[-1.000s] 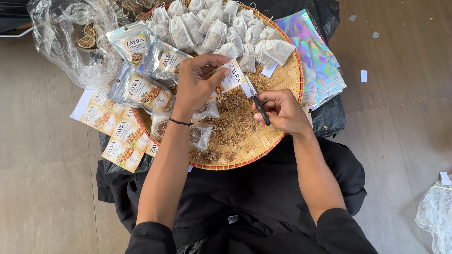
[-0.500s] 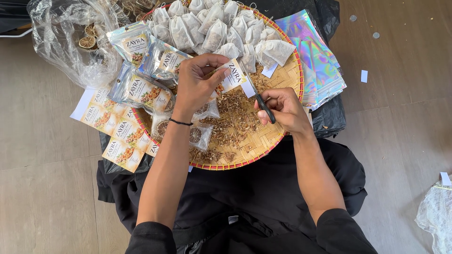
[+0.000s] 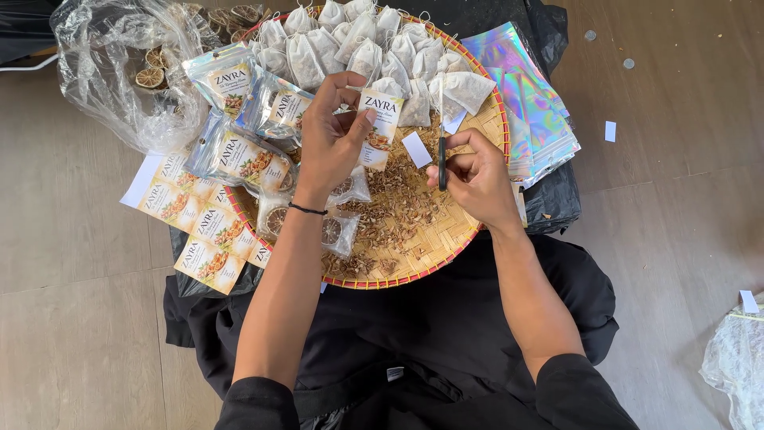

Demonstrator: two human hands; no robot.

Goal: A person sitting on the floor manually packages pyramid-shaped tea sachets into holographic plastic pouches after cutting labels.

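Two hands work above a round woven tray [image 3: 469, 231] with a red and yellow rim, which sits on a black cloth [image 3: 557, 199] on a grey wooden floor [image 3: 676, 199]. The left hand [image 3: 330, 147] is closed around a small printed label card [image 3: 379, 119], pinching it between thumb and fingertips and holding it upright over the middle of the tray; a thin black band circles that wrist. The right hand [image 3: 469, 171] is wrapped around the black handles of a pair of scissors [image 3: 442, 131], whose blades point away from the person and stand just to the right of the card, near it but not touching it as far as can be told. A small white paper slip [image 3: 416, 149] lies on the tray between the two hands. Under them the tray holds a heap of loose dried brown bits [image 3: 394, 215], and its far half is crowded with many white mesh drawstring sachets [image 3: 358, 44]. Clear filled pouches with labels [image 3: 239, 155] lie along the tray's left edge, and a row of loose label cards [image 3: 195, 223] is spread just outside it. A stack of shiny holographic pouches [image 3: 533, 111] rests at the tray's right side. A crumpled clear plastic bag [image 3: 119, 80] with dried citrus slices sits at the upper left.
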